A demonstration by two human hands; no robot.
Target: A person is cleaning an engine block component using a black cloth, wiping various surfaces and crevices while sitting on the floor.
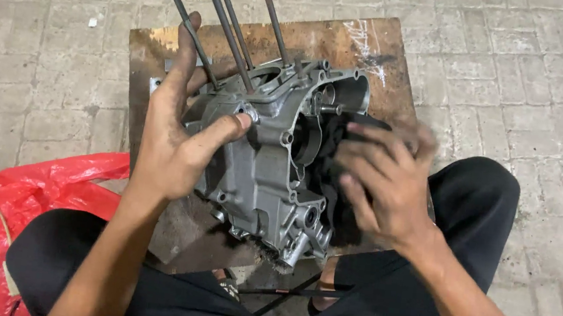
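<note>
Head cam, looking down: a grey aluminium engine crankcase (264, 156) sits on a worn wooden board (351, 42) between the person's knees, with 4 long studs (230, 21) sticking up toward the camera. Left hand (175, 132) is grimy, fingers spread over the left side of the case, thumb pressed near a bolt hole. Right hand (381, 180) is blurred, fingers curled around a black rag (325, 177) stuffed in the case opening. Red plastic bag (2, 218) lies on the brick paving, lower left.
</note>
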